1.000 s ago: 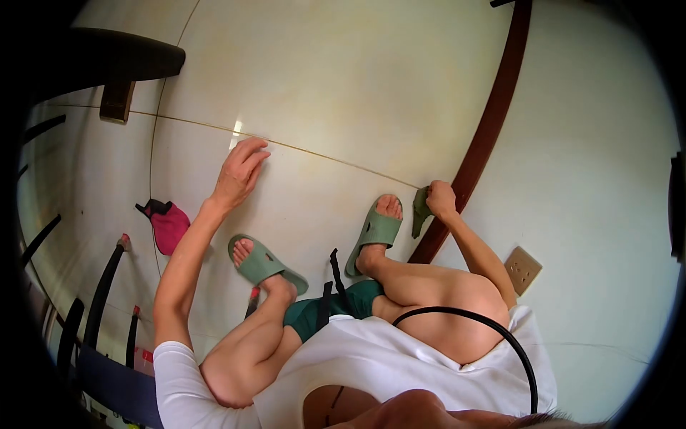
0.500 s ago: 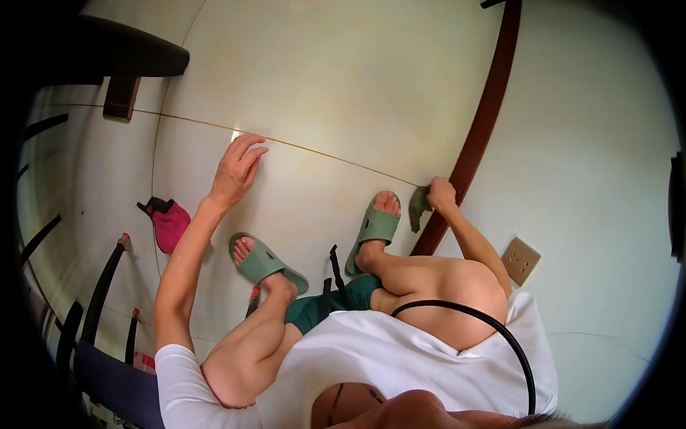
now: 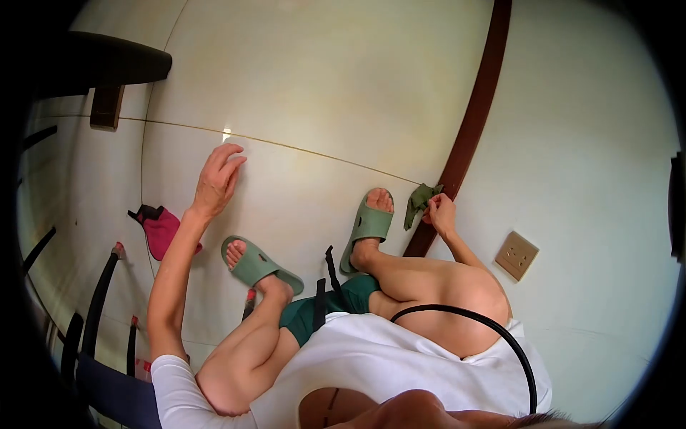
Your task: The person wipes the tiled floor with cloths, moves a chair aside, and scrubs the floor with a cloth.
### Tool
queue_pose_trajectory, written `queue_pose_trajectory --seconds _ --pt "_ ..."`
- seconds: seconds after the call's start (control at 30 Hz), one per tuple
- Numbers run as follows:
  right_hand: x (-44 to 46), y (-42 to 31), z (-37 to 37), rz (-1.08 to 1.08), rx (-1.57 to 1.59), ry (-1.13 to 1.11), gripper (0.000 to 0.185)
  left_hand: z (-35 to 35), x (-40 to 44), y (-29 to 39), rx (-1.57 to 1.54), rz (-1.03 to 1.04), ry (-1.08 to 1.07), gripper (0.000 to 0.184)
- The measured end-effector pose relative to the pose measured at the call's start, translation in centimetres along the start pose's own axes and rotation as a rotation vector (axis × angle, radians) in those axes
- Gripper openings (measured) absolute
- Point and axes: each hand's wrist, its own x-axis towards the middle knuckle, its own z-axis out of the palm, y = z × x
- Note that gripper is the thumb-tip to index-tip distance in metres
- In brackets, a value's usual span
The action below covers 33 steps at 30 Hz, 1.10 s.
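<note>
My right hand is closed on a dark green cloth beside the dark red baseboard. Part of the cloth hangs from the fingers toward the tiled floor; whether it touches the board I cannot tell. Over the floor on the left, my left hand holds nothing, its fingers curved and apart. A pink and black cloth item lies on the floor near my left forearm. My feet, in green slippers, are between the two hands.
Black chair legs with reddish tips stand at the left. A dark brown block is at the upper left, by a large black shape. On the white wall at right is a socket plate. A black cable loops over my shirt.
The green cloth now shows more of its area above and beside my right hand, which has moved slightly lower. My left hand has shifted a little left and down in view.
</note>
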Motion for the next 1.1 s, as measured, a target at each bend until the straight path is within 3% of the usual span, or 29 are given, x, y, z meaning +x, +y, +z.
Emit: queue_pose_trajectory --seconds 0.03,0.13,0.33,0.43,0.83,0.93,0.97,1.07,1.1 --pt "0.2 -0.8 0.0 0.082 0.052 -0.025 0.015 0.0 0.4 0.1 -0.003 0.003 0.001 0.024" --pt "1.4 -0.7 0.7 0.004 -0.163 -0.008 0.016 0.0 1.0 0.3 -0.005 0.01 0.011 0.024" --pt "3.9 2.8 1.8 -0.418 -0.405 0.15 0.019 0.6 0.8 -0.1 -0.015 -0.021 0.005 0.022" --pt "3.7 1.6 2.1 -0.322 -0.346 0.113 0.018 0.8 0.7 -0.2 -0.027 -0.017 0.0 0.022" --pt "4.6 -0.7 2.1 -0.377 -0.398 0.029 0.016 0.5 0.6 -0.4 -0.024 -0.026 0.007 0.022" --pt "5.4 -1.1 0.9 -0.168 -0.465 -0.048 0.014 0.8 0.5 -0.7 -0.026 -0.034 0.005 0.022" --pt "6.0 0.6 1.1 -0.373 -0.526 0.081 0.013 0.9 0.4 -0.7 -0.027 -0.04 0.004 0.022" --pt "7.8 2.5 -0.1 -0.13 -0.566 0.013 0.013 1.0 0.5 -0.7 -0.037 -0.025 0.016 0.022" --pt "7.8 2.5 -0.4 -0.138 -0.581 0.005 0.013 1.0 0.6 -0.7 -0.04 -0.026 0.016 0.022"
